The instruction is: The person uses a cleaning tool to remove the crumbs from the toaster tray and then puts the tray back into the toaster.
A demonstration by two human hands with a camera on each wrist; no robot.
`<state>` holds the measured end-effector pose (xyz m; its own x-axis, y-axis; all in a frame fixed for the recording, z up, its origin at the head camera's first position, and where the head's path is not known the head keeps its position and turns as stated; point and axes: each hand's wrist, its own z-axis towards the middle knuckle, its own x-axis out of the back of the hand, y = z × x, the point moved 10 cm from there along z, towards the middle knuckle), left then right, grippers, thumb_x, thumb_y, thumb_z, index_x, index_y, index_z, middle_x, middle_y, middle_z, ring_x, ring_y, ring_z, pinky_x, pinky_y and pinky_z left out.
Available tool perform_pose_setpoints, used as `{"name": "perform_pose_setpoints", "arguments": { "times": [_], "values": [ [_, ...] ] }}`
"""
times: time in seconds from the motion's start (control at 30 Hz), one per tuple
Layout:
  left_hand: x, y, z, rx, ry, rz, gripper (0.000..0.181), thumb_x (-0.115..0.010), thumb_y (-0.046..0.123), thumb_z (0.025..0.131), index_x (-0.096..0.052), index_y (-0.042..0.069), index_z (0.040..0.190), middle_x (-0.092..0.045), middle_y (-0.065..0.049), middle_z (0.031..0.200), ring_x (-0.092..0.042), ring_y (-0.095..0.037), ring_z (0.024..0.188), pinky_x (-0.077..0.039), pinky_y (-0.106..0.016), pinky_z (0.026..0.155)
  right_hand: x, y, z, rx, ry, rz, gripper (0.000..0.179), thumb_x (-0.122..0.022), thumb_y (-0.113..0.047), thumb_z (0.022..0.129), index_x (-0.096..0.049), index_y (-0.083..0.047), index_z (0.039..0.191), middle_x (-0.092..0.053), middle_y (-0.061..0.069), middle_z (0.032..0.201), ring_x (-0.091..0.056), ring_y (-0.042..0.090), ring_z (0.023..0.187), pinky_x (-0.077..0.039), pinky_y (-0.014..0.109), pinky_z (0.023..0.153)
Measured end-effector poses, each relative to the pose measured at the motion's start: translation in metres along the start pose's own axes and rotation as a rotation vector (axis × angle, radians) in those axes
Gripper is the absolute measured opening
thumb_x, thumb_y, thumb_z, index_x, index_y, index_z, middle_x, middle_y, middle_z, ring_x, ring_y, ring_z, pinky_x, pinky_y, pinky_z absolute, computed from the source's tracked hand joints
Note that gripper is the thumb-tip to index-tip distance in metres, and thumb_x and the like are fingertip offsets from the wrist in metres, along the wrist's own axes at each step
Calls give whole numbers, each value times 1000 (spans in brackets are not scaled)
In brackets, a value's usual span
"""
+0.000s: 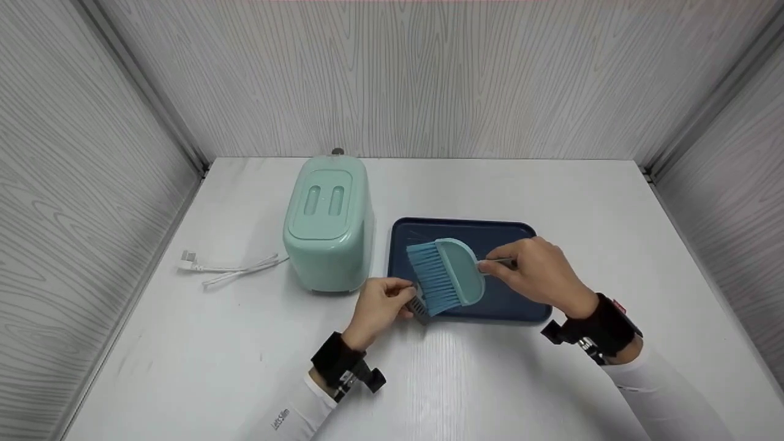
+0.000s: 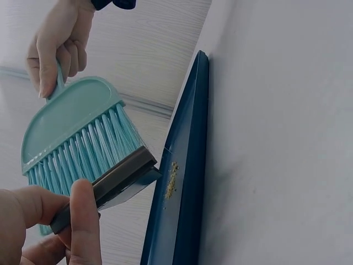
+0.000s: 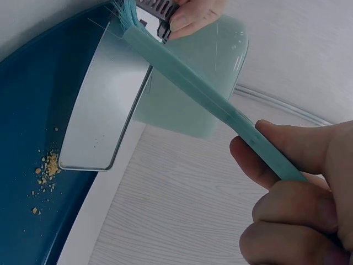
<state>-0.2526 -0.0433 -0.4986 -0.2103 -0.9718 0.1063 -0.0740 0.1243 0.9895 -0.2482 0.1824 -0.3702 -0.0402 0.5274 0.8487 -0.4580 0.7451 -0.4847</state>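
My left hand (image 1: 378, 308) pinches the dark slotted end of a shiny metal crumb tray (image 3: 105, 116), between thumb and fingers. In my right hand (image 1: 542, 272) is the thin handle of a mint-green hand brush (image 1: 468, 278). Its blue bristles (image 1: 433, 277) lie against the crumb tray near the held end. Both are over a dark blue rectangular tray (image 1: 514, 303). A small heap of yellowish crumbs (image 3: 51, 164) lies on the blue tray, beside the crumb tray's far end in the right wrist view. Much of the crumb tray is hidden by the brush in the head view.
A mint-green toaster (image 1: 324, 257) with its lid on stands left of the blue tray, close to my left hand. Its white cord and plug (image 1: 190, 263) lie on the white table (image 1: 202, 355) farther left. Pale wood-grain panels (image 1: 392, 79) enclose the back and sides.
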Motion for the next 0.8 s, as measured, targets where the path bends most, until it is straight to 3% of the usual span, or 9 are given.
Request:
{"name": "perform_pose_setpoints", "arguments": {
  "times": [0.4, 0.6, 0.8],
  "values": [
    [1, 1, 0, 5, 6, -3, 25, -65, 3, 101, -73, -12, 120, -74, -27, 112, -67, -7, 71, -65, -20, 64, 3, 10, 11, -17, 7, -6, 25, -74, -35, 99, -85, -14, 105, -63, -4, 60, -36, 0, 47, -30, 18, 50],
    [2, 1, 0, 8, 18, -5, 25, -65, 4, 101, -73, -12, 120, -74, -25, 110, -67, -8, 71, -65, -21, 64, 5, 18, 14, -22, 38, -45, 24, -74, -32, 100, -85, -11, 106, -60, -3, 58, -35, 1, 48, -27, 19, 48],
    [3, -1, 2, 6, 20, -32, 26, -64, 3, 101, -72, -12, 121, -73, -26, 111, -68, -9, 74, -65, -20, 65, 8, 27, 16, -36, 72, -98, 24, -75, -31, 99, -85, -10, 106, -73, 3, 69, -46, 5, 53, -34, 21, 49]
  ]
}}
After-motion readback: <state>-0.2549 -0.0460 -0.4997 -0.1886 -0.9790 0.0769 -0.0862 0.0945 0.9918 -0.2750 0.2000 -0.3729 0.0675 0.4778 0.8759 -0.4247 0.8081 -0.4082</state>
